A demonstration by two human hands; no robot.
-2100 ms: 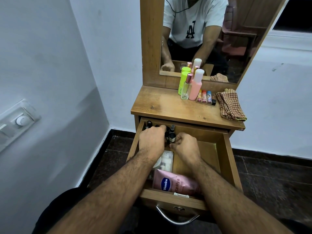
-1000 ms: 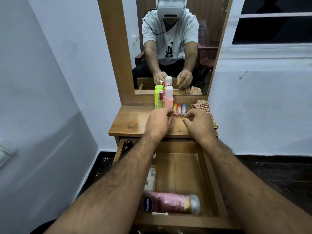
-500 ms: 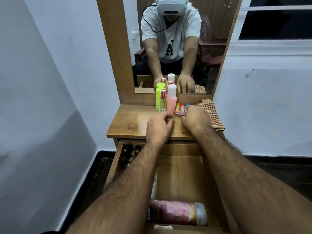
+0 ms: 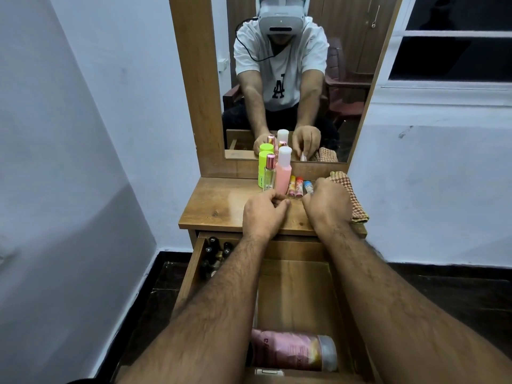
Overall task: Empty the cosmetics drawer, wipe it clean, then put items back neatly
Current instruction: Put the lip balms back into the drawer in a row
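Note:
The wooden drawer [image 4: 293, 286] is pulled open below the tabletop [image 4: 219, 206]. A pink Vaseline bottle [image 4: 291, 353] lies on its side at the drawer's front. Several small dark bottles [image 4: 214, 253] stand in its back left corner. My left hand [image 4: 261, 213] rests on the tabletop with its fingers pinched around something small that the hand mostly hides. My right hand [image 4: 325, 206] is closed beside the lip balms [image 4: 296, 187]. The mirror shows a small capped bottle in its fingers.
A green bottle [image 4: 262, 170], a clear perfume bottle [image 4: 270, 174] and a pink bottle [image 4: 284, 176] stand at the back of the tabletop under the mirror. A checked cloth [image 4: 352, 195] lies at the right edge. A white flat item [image 4: 268, 372] sits at the drawer's front.
Both hands rose from the back of the drawer to the tabletop. In the last half second my right hand settled by the lip balms and cloth.

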